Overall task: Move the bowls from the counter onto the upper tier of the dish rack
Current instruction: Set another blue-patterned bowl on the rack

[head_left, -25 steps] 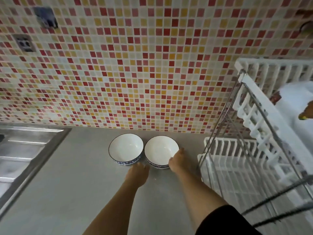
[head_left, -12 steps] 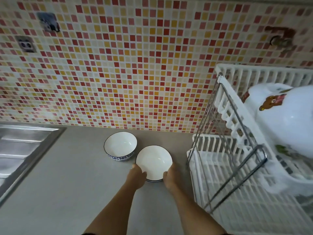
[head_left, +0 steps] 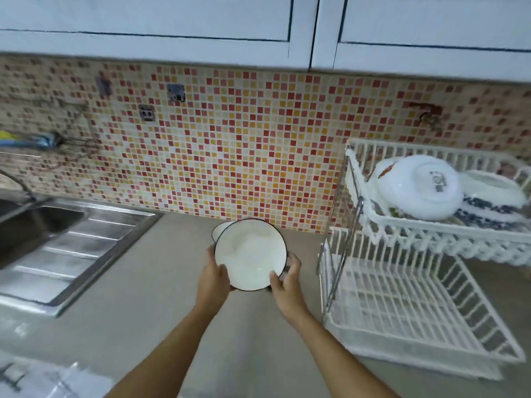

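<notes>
- Bowl: white with a thin dark rim, held above the grey counter between both hands, its open side tipped toward the camera.
- Left hand grips the bowl's left edge, thumb over the rim and fingers wrapped behind it.
- Right hand grips the lower right edge, thumb on the rim and the other fingers curled round the outside.
- Second bowl: only a sliver of it shows behind the upper left of the held one; it appears to sit on the counter near the wall.
- The counter is plain, matte and grey, running from the steel sink on the left to the dish rack on the right.
- The sink has a ribbed draining board beside a dark basin.
- The wall behind is covered in small mosaic tiles of red, orange, yellow and cream, with a socket and hooks fixed to it.
- White cupboards hang above the tiles.
- The dish rack is white, with two tiers and a metal frame, standing on the counter just right of the hands.
- Its upper tier carries a large upturned white dish and, to the right of it, stacked blue-patterned bowls, filling much of the space there.
- The lower tier shows only its bare white bars.
- The rack's metal upright stands between the held bowl and the tiers.
</notes>
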`<action>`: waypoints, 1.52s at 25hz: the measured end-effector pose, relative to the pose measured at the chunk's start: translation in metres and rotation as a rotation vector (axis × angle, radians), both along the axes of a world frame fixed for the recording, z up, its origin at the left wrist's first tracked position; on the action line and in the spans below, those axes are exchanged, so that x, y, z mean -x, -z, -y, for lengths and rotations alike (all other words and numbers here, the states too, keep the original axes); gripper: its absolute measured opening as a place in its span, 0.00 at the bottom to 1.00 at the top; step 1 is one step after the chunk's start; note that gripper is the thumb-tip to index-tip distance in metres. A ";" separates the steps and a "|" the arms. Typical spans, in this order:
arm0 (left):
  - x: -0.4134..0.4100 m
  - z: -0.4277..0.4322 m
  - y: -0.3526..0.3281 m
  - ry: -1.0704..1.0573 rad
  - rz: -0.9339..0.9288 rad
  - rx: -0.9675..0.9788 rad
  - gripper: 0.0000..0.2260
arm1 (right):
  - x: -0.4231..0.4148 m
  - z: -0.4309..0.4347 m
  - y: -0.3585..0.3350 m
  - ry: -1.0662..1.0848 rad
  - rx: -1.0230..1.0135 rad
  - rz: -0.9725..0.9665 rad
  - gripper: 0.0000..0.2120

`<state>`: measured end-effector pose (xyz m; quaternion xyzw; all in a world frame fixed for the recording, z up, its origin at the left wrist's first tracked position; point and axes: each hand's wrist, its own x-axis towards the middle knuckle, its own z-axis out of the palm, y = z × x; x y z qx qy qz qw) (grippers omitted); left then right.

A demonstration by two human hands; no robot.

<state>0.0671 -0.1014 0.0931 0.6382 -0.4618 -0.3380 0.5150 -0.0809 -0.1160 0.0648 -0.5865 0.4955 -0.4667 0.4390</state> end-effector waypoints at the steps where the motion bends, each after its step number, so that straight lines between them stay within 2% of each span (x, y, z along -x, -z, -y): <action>1: -0.002 -0.010 -0.012 -0.016 0.003 0.059 0.24 | -0.001 -0.009 -0.021 -0.038 -0.014 0.056 0.20; 2: -0.003 -0.019 -0.024 -0.034 -0.001 0.113 0.24 | -0.002 -0.017 -0.045 -0.054 -0.040 0.117 0.20; 3: -0.004 -0.029 -0.039 -0.047 -0.025 0.177 0.24 | -0.001 -0.024 -0.070 -0.071 -0.069 0.183 0.26; 6: 0.000 -0.053 -0.093 0.033 -0.236 0.396 0.17 | 0.015 -0.042 -0.135 -0.163 -0.054 0.230 0.50; 7: 0.004 -0.059 -0.114 0.078 -0.326 0.423 0.12 | 0.023 -0.050 -0.154 -0.157 -0.006 0.199 0.51; 8: 0.009 -0.064 -0.134 0.117 -0.382 0.444 0.09 | 0.030 -0.058 -0.171 -0.136 0.066 0.183 0.46; 9: 0.015 -0.069 -0.153 0.159 -0.378 0.467 0.10 | 0.037 -0.068 -0.188 -0.125 0.133 0.199 0.34; 10: 0.022 -0.073 -0.170 0.206 -0.340 0.496 0.19 | 0.044 -0.075 -0.203 -0.104 0.190 0.242 0.25; 11: 0.030 -0.076 -0.184 0.258 -0.282 0.516 0.29 | 0.055 -0.080 -0.216 -0.096 0.257 0.282 0.21; 12: 0.040 -0.077 -0.196 0.310 -0.224 0.513 0.37 | 0.068 -0.087 -0.227 -0.101 0.308 0.331 0.19; 13: 0.051 -0.078 -0.206 0.361 -0.173 0.512 0.40 | 0.084 -0.091 -0.235 -0.116 0.359 0.345 0.19; 17: 0.103 -0.074 -0.228 0.521 -0.066 0.476 0.36 | 0.148 -0.102 -0.245 -0.174 0.511 0.183 0.30; 20: 0.142 -0.062 -0.239 0.615 -0.046 0.454 0.29 | 0.199 -0.104 -0.239 -0.110 0.577 0.146 0.32; 21: 0.158 -0.056 -0.243 0.662 -0.008 0.460 0.30 | 0.218 -0.105 -0.240 -0.080 0.600 0.118 0.32; 25: 0.225 -0.044 -0.269 0.852 0.237 0.467 0.45 | 0.299 -0.098 -0.258 -0.006 0.617 -0.031 0.32; 28: 0.268 -0.021 -0.282 0.914 0.316 0.475 0.53 | 0.350 -0.081 -0.272 -0.002 0.607 -0.106 0.40; 31: 0.304 0.006 -0.286 0.947 0.373 0.446 0.48 | 0.395 -0.057 -0.277 -0.015 0.570 -0.143 0.49; 33: 0.327 0.024 -0.287 0.946 0.456 0.414 0.46 | 0.424 -0.042 -0.280 -0.027 0.522 -0.209 0.51; 38: 0.371 0.074 -0.273 0.941 0.694 0.302 0.53 | 0.475 0.000 -0.278 0.027 0.397 -0.569 0.54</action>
